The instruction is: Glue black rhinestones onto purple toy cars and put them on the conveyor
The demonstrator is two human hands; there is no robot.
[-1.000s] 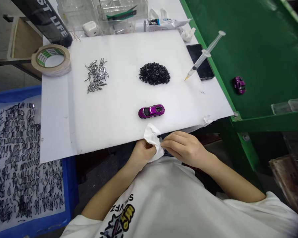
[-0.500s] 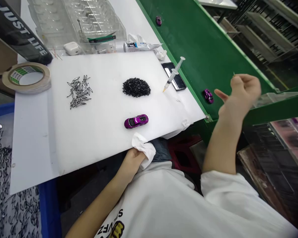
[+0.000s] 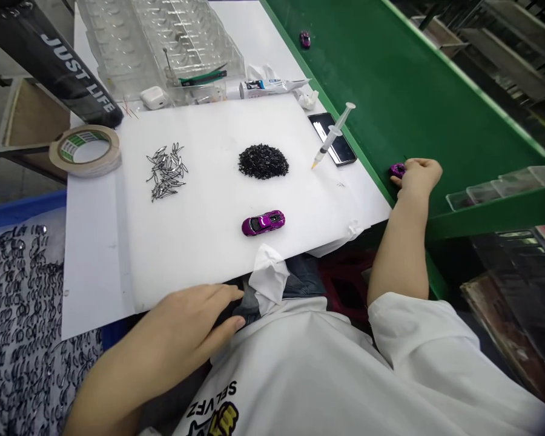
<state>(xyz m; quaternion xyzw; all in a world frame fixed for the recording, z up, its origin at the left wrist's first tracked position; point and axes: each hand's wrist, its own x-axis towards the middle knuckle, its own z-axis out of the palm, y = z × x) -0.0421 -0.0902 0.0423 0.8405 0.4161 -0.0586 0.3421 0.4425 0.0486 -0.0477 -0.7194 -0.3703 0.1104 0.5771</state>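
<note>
My right hand (image 3: 416, 180) lies on the green panel, with its fingers curled over a purple toy car (image 3: 396, 171), which is mostly hidden. My left hand (image 3: 191, 321) rests at the near edge of the white board (image 3: 195, 266), holding nothing. Just right of it, a crumpled white tissue (image 3: 267, 278) hangs over that edge. On the board stand a second purple toy car (image 3: 263, 223), a heap of small black pieces (image 3: 263, 161) and a looser group of silver-edged slivers (image 3: 166, 171). A syringe (image 3: 333, 134) with a yellow tip lies across a black phone (image 3: 343, 147).
A tape roll (image 3: 85, 151) lies at the board's left end. Beyond the board are clear plastic trays (image 3: 158, 42), a glue tube (image 3: 272, 88) and a white earbud case (image 3: 153, 97). A blue crate (image 3: 27, 327) of dark pieces sits at lower left.
My right hand has come down from the air onto the car on the green panel. My left hand has let go of the tissue and moved left. The view has shifted slightly.
</note>
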